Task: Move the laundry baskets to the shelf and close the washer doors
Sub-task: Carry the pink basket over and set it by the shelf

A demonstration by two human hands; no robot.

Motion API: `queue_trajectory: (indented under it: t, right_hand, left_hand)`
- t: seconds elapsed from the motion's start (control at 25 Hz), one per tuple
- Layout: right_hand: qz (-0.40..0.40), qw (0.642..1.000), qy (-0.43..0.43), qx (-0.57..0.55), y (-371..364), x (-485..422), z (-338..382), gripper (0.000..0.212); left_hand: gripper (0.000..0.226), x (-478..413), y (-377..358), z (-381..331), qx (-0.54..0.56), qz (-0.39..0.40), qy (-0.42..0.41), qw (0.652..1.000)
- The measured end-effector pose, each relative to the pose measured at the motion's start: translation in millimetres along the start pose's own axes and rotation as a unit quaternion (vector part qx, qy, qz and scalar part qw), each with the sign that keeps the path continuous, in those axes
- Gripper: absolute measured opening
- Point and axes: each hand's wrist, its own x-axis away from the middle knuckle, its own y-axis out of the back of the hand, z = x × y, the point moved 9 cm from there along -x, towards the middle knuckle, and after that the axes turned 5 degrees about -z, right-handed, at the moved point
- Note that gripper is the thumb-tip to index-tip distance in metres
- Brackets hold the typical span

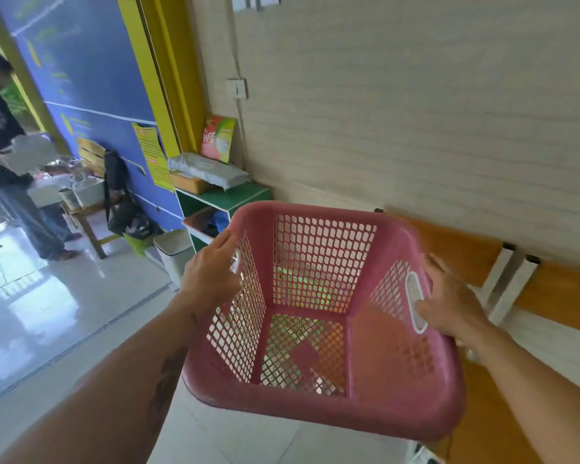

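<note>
We see bright daylight entering from the far left, white glare pooling on the glossy floor (31, 296), soft faint shadows, motion blur smearing the pink basket (318, 410) rim and the wall (416, 112), wide-angle bending at the edges, the distant person (4, 128) out of focus

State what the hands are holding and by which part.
Both hands hold an empty pink laundry basket by its two opposite sides: the left hand on the left rim, the right hand at the white handle slot.
</note>
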Motion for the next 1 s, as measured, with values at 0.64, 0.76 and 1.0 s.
queue_trajectory:
  t: [0.64, 0.76, 1.0]
  right_hand:
    - [0.007, 0.990, -0.139, 0.023, -173, -169, 84, 0.097]
    - [0.027, 0.988, -0.151, 0.028, -207, -185, 84, 0.098]
    - [0.060, 0.968, -0.242, 0.038, -325, -190, 66, 0.098]
  left_hand:
    - [0.075, -262, -137, 142, 0.002, 0.047, -0.127, 0.991]
    - [0.073, -278, -188, 164, 0.015, 0.078, -0.132, 0.988]
    - [0.088, -284, -337, 219, 0.060, 0.145, -0.153, 0.976]
